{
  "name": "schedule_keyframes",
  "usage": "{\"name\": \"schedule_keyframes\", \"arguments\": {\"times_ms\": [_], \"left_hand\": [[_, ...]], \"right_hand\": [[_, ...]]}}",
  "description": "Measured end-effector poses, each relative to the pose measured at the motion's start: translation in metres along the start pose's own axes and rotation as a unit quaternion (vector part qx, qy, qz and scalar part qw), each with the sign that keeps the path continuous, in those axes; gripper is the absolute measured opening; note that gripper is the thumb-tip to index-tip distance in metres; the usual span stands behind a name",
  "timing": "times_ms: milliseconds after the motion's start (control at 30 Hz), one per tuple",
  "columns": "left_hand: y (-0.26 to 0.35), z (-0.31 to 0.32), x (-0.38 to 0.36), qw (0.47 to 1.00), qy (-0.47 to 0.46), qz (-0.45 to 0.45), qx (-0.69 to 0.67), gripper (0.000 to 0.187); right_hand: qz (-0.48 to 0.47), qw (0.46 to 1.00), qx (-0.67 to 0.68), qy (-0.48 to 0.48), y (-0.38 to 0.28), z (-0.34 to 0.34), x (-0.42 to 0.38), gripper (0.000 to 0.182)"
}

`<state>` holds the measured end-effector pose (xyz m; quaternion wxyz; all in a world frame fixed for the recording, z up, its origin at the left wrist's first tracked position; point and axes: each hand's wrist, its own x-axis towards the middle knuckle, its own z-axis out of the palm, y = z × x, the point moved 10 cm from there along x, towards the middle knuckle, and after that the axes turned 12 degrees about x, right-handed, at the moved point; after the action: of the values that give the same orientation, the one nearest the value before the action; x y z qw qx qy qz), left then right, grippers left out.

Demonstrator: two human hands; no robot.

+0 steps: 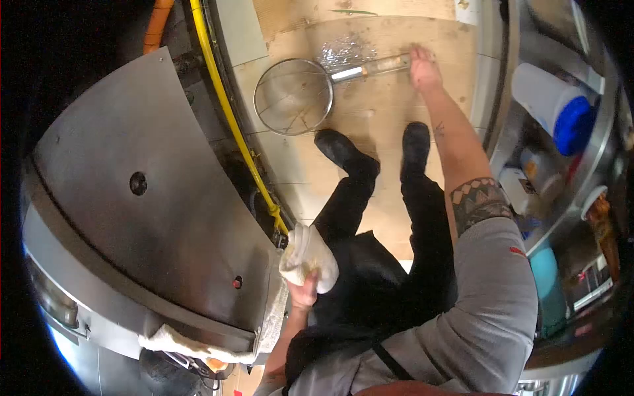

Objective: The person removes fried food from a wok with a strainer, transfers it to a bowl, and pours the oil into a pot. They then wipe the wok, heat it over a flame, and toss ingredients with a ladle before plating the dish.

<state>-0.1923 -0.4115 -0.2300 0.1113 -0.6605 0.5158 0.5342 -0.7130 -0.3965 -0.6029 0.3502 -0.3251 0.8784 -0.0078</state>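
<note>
My right hand is stretched out over the floor, closed on the end of the handle of a large round wire-mesh skimmer. Its wooden grip and metal neck run leftward from my fingers to the hoop. In my left hand, low beside the steel equipment, is a bunched white towel; my thumb presses on it and the other fingers are mostly hidden.
A wet, glinting patch marks the tan floor by the skimmer. To the left stands a steel unit, with a yellow hose along it. Shelves on the right hold a blue-lidded container. Another cloth hangs at the unit's edge.
</note>
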Motion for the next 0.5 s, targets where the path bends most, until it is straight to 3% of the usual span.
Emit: {"name": "schedule_keyframes", "arguments": {"times_ms": [67,133,200,267,333,433,500], "left_hand": [[-0.003,-0.005,0.0,0.999,0.002,-0.031,-0.016,0.069],[0.005,-0.009,0.002,1.0,0.016,-0.017,0.013,0.069],[0.006,-0.009,0.008,1.0,0.018,0.005,0.016,0.07],[0.018,-0.01,0.012,0.998,0.038,0.017,0.036,0.071],[0.026,-0.008,0.009,0.998,0.043,0.012,0.032,0.07],[0.031,0.0,0.002,0.999,0.022,-0.01,0.022,0.067],[0.02,0.006,0.0,0.997,0.006,0.034,0.075,0.06]], "right_hand": [[-0.072,0.992,-0.067,0.081,-0.01,0.003,0.015,0.045],[-0.024,0.995,-0.092,0.002,0.003,0.026,0.015,0.041],[-0.039,0.973,-0.223,0.043,0.013,0.058,0.002,0.037],[0.026,0.986,-0.14,-0.081,0.029,0.092,-0.016,0.033],[0.037,0.988,-0.046,-0.141,0.026,0.095,-0.051,0.034],[0.043,0.973,0.033,-0.223,-0.015,0.028,-0.111,0.036],[0.037,0.982,0.022,-0.183,-0.016,-0.006,-0.143,0.035]]}}
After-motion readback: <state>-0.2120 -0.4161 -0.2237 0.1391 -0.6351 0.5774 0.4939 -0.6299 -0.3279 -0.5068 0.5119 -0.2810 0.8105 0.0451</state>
